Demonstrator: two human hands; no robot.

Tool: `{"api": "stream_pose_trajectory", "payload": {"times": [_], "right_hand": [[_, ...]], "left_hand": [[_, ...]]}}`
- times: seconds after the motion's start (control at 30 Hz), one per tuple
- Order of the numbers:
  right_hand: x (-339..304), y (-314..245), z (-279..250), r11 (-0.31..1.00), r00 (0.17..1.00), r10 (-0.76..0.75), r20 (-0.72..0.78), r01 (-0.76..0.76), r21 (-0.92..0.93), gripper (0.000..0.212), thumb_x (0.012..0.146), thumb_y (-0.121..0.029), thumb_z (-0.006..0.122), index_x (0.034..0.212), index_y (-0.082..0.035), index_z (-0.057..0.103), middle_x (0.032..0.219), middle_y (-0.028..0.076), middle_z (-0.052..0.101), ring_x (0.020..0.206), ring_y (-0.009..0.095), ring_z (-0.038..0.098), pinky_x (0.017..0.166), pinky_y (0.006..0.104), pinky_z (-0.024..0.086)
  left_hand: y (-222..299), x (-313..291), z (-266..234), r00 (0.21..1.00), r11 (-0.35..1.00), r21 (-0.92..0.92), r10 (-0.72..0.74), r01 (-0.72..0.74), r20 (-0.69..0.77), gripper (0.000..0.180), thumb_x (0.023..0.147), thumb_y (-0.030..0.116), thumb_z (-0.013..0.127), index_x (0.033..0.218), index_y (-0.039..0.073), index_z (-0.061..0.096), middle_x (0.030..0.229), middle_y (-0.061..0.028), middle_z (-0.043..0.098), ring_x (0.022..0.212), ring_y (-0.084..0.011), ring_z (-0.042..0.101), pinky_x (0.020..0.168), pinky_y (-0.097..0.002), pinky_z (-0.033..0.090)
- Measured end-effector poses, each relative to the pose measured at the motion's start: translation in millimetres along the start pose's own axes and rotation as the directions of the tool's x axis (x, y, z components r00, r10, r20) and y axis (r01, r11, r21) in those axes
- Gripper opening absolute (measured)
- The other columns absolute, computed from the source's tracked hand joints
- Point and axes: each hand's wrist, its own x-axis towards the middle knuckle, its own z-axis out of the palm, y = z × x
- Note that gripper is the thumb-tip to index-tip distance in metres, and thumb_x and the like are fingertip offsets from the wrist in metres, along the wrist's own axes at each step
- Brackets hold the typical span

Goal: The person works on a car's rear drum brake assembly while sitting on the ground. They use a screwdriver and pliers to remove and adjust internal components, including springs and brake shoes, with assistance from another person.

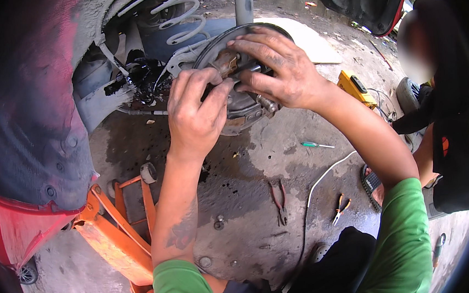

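A drum brake assembly [236, 99] with its round dark backing plate [205, 54] hangs at the top middle, under the raised car. My left hand [193, 108] is closed at the lower left of its centre, thumb and forefinger pinched together; what lies between them is too small to make out. My right hand [286, 68] curves over the upper right of the brake, fingers on the plate's face and thumb bent in near the hub. Both hands hide much of the middle. A metal fitting [267, 104] sticks out below my right hand.
A coil spring [180, 13] and red car body [26, 229] are at left, above an orange floor jack [115, 244]. Red-handled pliers [279, 201], orange-handled pliers [340, 210], a green screwdriver [317, 144] and a white cable [325, 175] lie on the wet floor. Another person [454, 107] sits at right.
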Motion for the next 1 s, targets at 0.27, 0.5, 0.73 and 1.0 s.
{"api": "stream_pose_trajectory", "payload": {"times": [0.27, 0.5, 0.73, 1.0], "right_hand": [[-3.0, 16.4, 19.1, 0.99, 0.991, -0.068, -0.114, 0.081, 0.113, 0.032, 0.068, -0.022, 0.079, 0.078, -0.003, 0.055, 0.127, 0.018, 0.06, 0.117, 0.037, 0.058, 0.099, 0.0515, 0.049], [-5.4, 23.6, 23.5, 0.977, 0.987, -0.104, -0.121, 0.125, 0.174, 0.032, 0.063, -0.015, 0.078, 0.076, -0.001, 0.052, 0.12, 0.022, 0.062, 0.109, 0.039, 0.06, 0.091, 0.0524, 0.053], [-9.2, 21.7, 28.4, 0.972, 0.987, -0.07, -0.146, 0.1, 0.21, 0.029, 0.062, -0.012, 0.076, 0.073, 0.0, 0.051, 0.12, 0.024, 0.063, 0.107, 0.041, 0.062, 0.094, 0.054, 0.054], [-10.8, 16.3, 23.2, 0.975, 0.988, -0.06, -0.142, 0.088, 0.205, 0.022, 0.068, -0.004, 0.072, 0.075, 0.001, 0.052, 0.116, 0.024, 0.063, 0.108, 0.041, 0.063, 0.095, 0.0525, 0.055]], "left_hand": [[10.3, 20.9, -16.0, 0.992, 0.978, 0.207, -0.061, 0.036, 0.112, 0.021, 0.071, 0.007, 0.078, 0.085, 0.002, 0.063, 0.094, -0.0104, 0.061, 0.087, -0.0293, 0.062, 0.073, -0.0414, 0.049], [17.9, 49.6, -40.6, 0.775, 0.812, 0.535, -0.177, -0.233, 0.607, 0.031, 0.088, 0.036, 0.067, 0.074, 0.009, 0.061, 0.054, -0.0064, 0.059, 0.05, -0.026, 0.063, 0.058, -0.0395, 0.05], [13.2, 52.9, -37.0, 0.778, 0.752, 0.584, -0.157, -0.304, 0.608, 0.031, 0.088, 0.032, 0.069, 0.069, 0.012, 0.054, 0.053, -0.0039, 0.055, 0.049, -0.0232, 0.061, 0.052, -0.0374, 0.047], [15.4, 46.3, -40.0, 0.795, 0.802, 0.518, -0.091, -0.299, 0.599, 0.033, 0.085, 0.029, 0.073, 0.067, 0.012, 0.052, 0.053, -0.0024, 0.053, 0.047, -0.0211, 0.059, 0.047, -0.0358, 0.045]]}}
